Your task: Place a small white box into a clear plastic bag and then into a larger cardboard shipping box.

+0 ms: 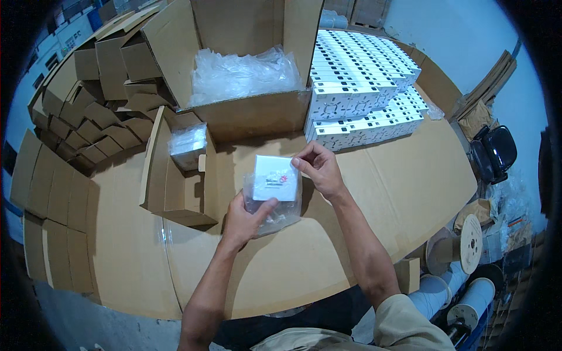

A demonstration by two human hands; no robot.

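Observation:
A white square box with a small printed mark on its face is partly inside a clear plastic bag. My left hand grips the bag and the box's lower edge, its thumb lying across the front. At the box's upper right corner, my right hand pinches between thumb and fingers. Just left of my hands stands an open cardboard carton, with plastic-wrapped pieces in its far end.
Behind is a large open cardboard box holding clear plastic bags. White slotted panels are stacked at the far right. Several folded cartons are piled on the left. Cable spools stand beyond the table's right edge.

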